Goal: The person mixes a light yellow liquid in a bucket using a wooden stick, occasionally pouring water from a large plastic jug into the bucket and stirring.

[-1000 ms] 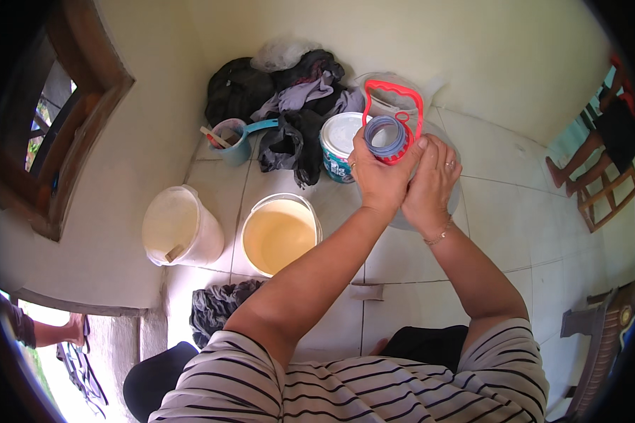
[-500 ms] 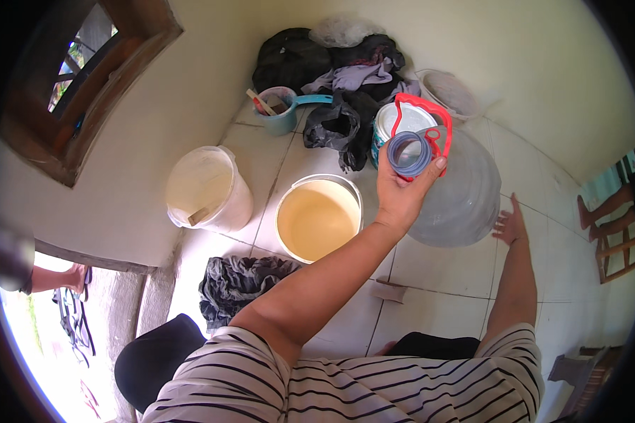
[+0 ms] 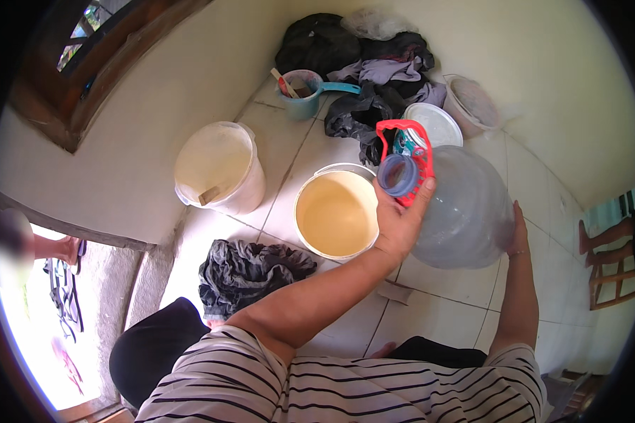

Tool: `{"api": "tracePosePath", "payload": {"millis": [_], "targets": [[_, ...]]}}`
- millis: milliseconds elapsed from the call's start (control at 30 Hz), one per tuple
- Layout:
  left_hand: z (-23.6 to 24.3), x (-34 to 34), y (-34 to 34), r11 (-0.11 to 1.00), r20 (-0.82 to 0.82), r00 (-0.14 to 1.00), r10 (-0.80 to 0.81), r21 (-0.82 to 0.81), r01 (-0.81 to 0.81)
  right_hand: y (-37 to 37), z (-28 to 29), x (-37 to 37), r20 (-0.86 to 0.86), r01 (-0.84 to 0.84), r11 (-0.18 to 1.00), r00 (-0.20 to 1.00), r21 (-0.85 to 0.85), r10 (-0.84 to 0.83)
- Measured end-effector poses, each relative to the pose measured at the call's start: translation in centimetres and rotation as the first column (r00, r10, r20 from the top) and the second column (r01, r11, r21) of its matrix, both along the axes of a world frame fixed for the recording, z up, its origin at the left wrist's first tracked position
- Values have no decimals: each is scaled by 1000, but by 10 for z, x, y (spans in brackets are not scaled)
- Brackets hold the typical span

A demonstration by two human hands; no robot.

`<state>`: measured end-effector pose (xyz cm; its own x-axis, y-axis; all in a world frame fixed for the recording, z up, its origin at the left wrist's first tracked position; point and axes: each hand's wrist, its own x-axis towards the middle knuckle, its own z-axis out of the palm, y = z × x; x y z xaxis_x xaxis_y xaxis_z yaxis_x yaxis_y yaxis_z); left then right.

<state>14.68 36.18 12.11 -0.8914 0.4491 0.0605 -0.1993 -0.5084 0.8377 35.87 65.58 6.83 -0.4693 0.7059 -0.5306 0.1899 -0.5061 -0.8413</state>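
My left hand (image 3: 402, 222) grips the neck of a large clear plastic jug (image 3: 458, 204), just below its blue-grey mouth (image 3: 398, 173) and red carry handle (image 3: 404, 125). The jug is tilted, mouth toward the cream bucket (image 3: 335, 215), which holds pale yellow liquid or has a yellowish inside; I cannot tell which. My right hand (image 3: 516, 229) holds the jug's far right side near its base, fingers partly hidden by it. Behind the jug stands a white-lidded tub (image 3: 434, 123) with a teal label.
A second white bucket (image 3: 219, 166), a blue dipper (image 3: 302, 106), a pile of dark bags and cloth (image 3: 317, 42), and a crumpled dark cloth (image 3: 250, 278) lie around. Another pail (image 3: 469, 99) is by the wall. Other people's legs show at the left doorway (image 3: 63, 247) and right, beside a wooden chair (image 3: 614, 289).
My right hand has left the neck and reached round to the jug's right side. My left hand has lowered slightly, and the jug is more tilted toward the cream bucket. The view has shifted.
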Motion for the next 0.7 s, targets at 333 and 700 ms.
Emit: {"api": "tracePosePath", "payload": {"millis": [333,700], "targets": [[5,30,-22,994,220,973,-72,102,50,-33,120,54,350,-94,781,922,618,-166],[6,37,-35,983,369,916,-155,149,107,-32,155,83,324,-95,716,927,691,-189]]}}
